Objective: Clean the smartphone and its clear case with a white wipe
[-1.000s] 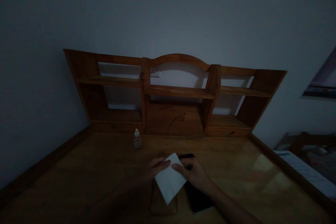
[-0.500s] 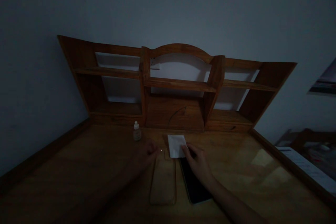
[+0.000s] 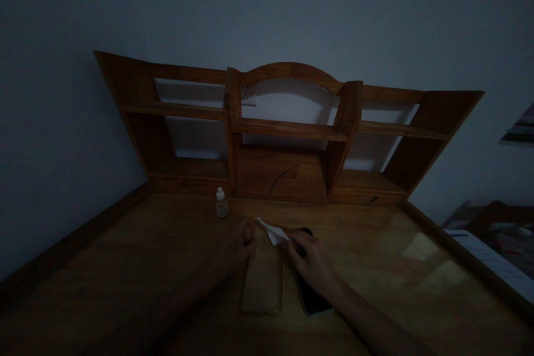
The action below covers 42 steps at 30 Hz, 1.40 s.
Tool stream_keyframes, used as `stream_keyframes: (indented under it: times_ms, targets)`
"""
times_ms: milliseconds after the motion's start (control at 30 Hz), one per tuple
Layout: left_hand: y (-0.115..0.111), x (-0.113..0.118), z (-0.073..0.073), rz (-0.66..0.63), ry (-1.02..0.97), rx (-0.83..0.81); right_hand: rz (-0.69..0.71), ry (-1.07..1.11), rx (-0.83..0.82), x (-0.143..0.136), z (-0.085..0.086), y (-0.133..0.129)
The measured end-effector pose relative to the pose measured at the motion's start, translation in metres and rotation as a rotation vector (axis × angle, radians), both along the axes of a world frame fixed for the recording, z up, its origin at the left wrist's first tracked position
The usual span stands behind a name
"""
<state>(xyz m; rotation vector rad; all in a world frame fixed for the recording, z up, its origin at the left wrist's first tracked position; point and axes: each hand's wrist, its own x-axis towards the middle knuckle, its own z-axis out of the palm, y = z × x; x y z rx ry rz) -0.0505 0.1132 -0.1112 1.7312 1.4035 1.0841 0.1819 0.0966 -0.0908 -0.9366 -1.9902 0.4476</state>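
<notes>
My right hand (image 3: 311, 256) pinches a small folded white tissue or paper (image 3: 275, 233) between thumb and fingers, its edge tilted toward me. Below that hand lies a dark phone (image 3: 312, 297), partly covered by my wrist. To the left of the phone, a clear yellowish phone case (image 3: 262, 289) rests flat on the desk. My left hand (image 3: 242, 242) is closed near the top left corner of the case. Whatever its fingers hold, if anything, is too small and dark to make out. A small dropper bottle (image 3: 222, 207) with a white cap stands upright behind my left hand.
A wooden shelf unit (image 3: 287, 130) with compartments runs along the back of the wooden desk (image 3: 375, 289). Raised wooden edges border the desk at left and right. Beyond the right edge lie papers (image 3: 486, 258). The light is dim.
The white tissue or paper has turned from facing me flat to nearly edge-on in my right hand. A tiny bright glint at my left fingertips no longer shows. The view has shifted slightly.
</notes>
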Motion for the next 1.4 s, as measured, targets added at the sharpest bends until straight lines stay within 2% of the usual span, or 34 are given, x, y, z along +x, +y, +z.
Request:
stream_keyframes:
  times_ms: [100,300,400,533,633,733,833,933,1067,1167,1233,1333,1400]
  targets:
    - [-0.002,0.001,0.001,0.023,0.028,0.071,0.004,-0.019,0.009,0.002,-0.001,0.002]
    - [-0.008,0.008,0.013,0.068,-0.197,-0.005,0.011,-0.021,0.051,0.003,0.001,0.002]
    - [-0.005,0.008,0.014,0.001,-0.343,-0.071,0.019,-0.038,0.074,0.004,0.005,0.0]
    - [0.002,0.004,0.006,-0.071,-0.533,-0.143,0.055,-0.106,0.144,0.006,0.011,-0.005]
    - [0.006,0.003,-0.001,-0.167,-0.67,-0.166,0.073,-0.145,0.185,0.006,0.015,-0.007]
    - [0.006,0.006,-0.005,-0.184,-0.732,-0.144,0.074,-0.16,0.203,0.006,0.016,-0.008]
    - [0.0,0.014,-0.001,-0.236,-0.836,-0.107,0.071,-0.184,0.211,0.006,0.016,-0.008]
    - [-0.012,0.023,0.009,-0.285,-0.923,-0.169,0.063,-0.218,0.249,0.005,0.016,-0.009]
    - [-0.022,0.031,0.015,-0.395,-0.991,-0.24,0.034,-0.239,0.294,0.002,0.016,-0.013]
    - [-0.023,0.033,0.011,-0.445,-1.009,-0.197,0.017,-0.267,0.342,0.0,0.017,-0.015]
    - [-0.025,0.033,0.008,-0.512,-0.988,-0.223,0.016,-0.301,0.368,-0.001,0.017,-0.015]
    - [-0.031,0.031,0.01,-0.64,-0.943,-0.4,0.03,-0.334,0.398,0.0,0.016,-0.011]
    - [-0.036,0.03,0.015,-0.655,-0.935,-0.483,0.041,-0.33,0.434,0.001,0.014,-0.008]
